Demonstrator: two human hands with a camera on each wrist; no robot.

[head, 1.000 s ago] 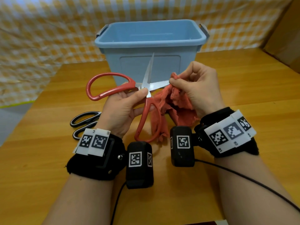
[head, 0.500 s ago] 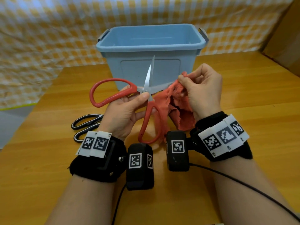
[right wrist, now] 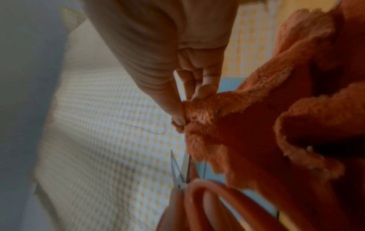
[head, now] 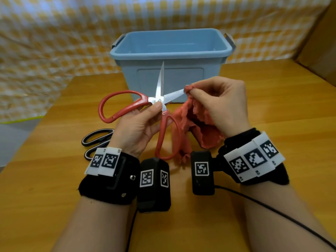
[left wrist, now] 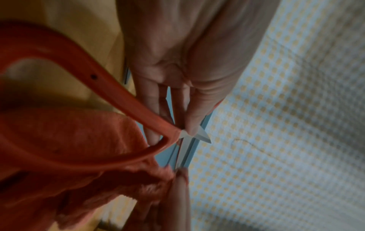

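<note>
While the left hand [head: 138, 128] pinches the red scissors [head: 159, 100] right at the pivot, thumb on top and fingers behind, the blades stand wide apart. One points straight up in front of the blue bin [head: 169, 53], the other reaches out to the right. And there's the right hand [head: 223, 104], thumb and forefinger pinching a bunched corner of the red cloth [head: 201, 130] tight against the tip of that outstretched blade. The rest of the cloth hangs crumpled under the palm, down behind the lower handle loop. Scissors and cloth are both up off the wooden table [head: 281, 110], just in front of the bin. Black scissors [head: 96, 139] lie flat on the table to the left, partly hidden by the left wrist.
</note>
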